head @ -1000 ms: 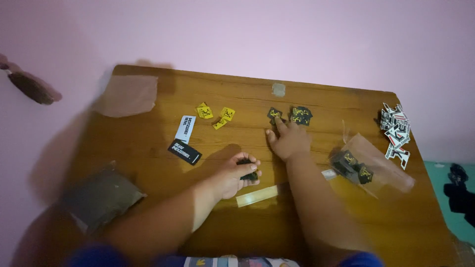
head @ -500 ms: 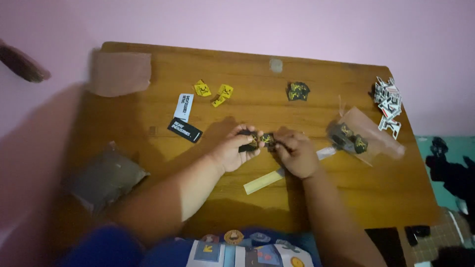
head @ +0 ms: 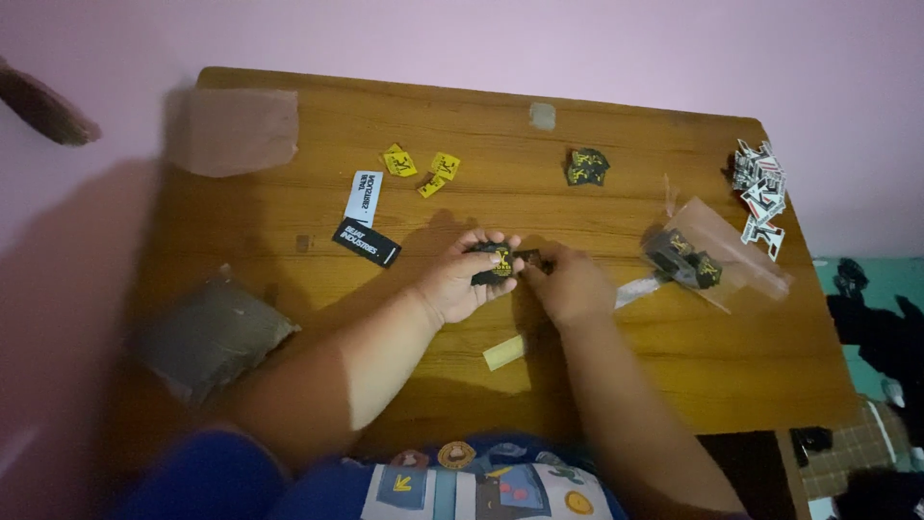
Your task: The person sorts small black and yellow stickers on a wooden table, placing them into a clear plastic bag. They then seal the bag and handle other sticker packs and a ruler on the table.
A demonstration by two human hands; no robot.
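Both hands (head: pixel 520 274) pinch black patch (head: pixel 494 263) mid-table (head: pixel 616 385), edges distant

1. Looks like a home room used as a small hobby or packing corner, not a shop floor.
2. Plain wooden tabletop (head: pixel 289 318) pushed against a bare pink wall (head: pixel 481 39) with no fixtures.
3. Small woven labels and stickers scattered about: yellow tags (head: pixel 421 166), a black label (head: pixel 366 242), a white label (head: pixel 363 197), a sticker pile (head: pixel 758 188).
4. Clear plastic bag (head: pixel 717 252) holding more black patches.
5. Teal floor and dark clothing (head: pixel 881 327) to the right — domestic clutter.
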